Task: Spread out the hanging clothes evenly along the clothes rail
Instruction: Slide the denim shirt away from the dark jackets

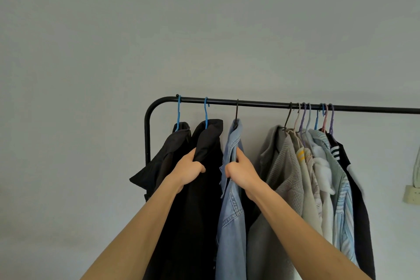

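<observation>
Denim shirt (231, 211) gripped by our right hand (242, 171) | left hand (188, 169) curls round black jacket (209, 141) | we judge: setting their gap | both near rail (261, 104) left end; other clothes (318, 166) bunched right

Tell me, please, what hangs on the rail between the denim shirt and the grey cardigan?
Nothing; the head view shows bare rail between denim shirt and grey cardigan.

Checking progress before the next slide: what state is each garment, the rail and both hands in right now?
clothes rail: level, sparsely loaded at its left end, crowded further right.
far-left black jacket: hanging, untouched.
second black jacket: hanging, gripped by the left hand.
denim shirt: hanging, gripped by the right hand.
bunched clothes: hanging tightly packed, a gap left of them.
</observation>
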